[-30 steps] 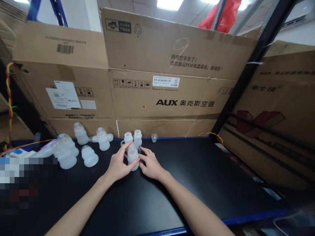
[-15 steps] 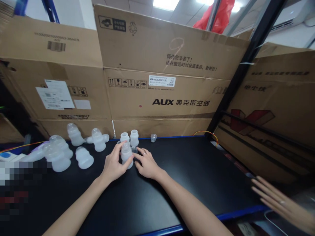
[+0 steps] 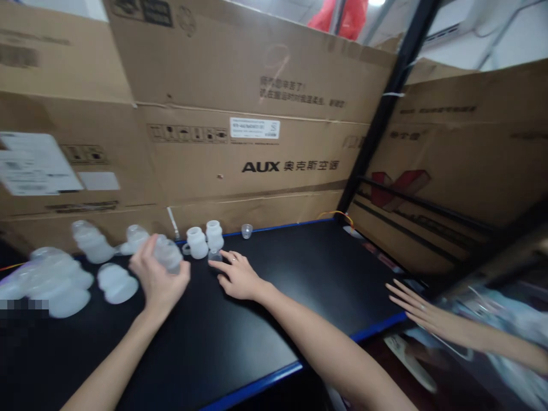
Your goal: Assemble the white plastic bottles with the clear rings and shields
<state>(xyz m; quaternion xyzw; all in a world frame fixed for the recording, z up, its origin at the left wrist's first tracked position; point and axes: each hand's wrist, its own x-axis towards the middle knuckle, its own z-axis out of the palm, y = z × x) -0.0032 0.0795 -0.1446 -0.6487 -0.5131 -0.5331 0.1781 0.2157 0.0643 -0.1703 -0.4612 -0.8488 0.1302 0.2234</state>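
My left hand (image 3: 157, 274) is closed around a small frosted bottle (image 3: 168, 254) with a clear domed cap, blurred, at the left middle of the black table. Fingers of my right hand (image 3: 240, 277) are closed at a small clear cap (image 3: 214, 256). Just behind that cap stand two uncapped frosted bottles, one (image 3: 197, 244) with a ring-like handle at its side and one (image 3: 214, 234) farther back. A second clear cap (image 3: 246, 231) sits near the table's back edge.
Several capped bottles stand at the left, among them a pale bottle (image 3: 116, 283) and a capped bottle (image 3: 92, 242). Cardboard panels (image 3: 299, 200) rise behind the black table (image 3: 222, 342). At the right edge another person's hand (image 3: 422, 311) is spread, beside a black post (image 3: 377, 131).
My left hand has carried the capped bottle leftward, away from the two uncapped ones. My right hand stays by the clear cap. The view has turned right, and more of the other person's arm shows.
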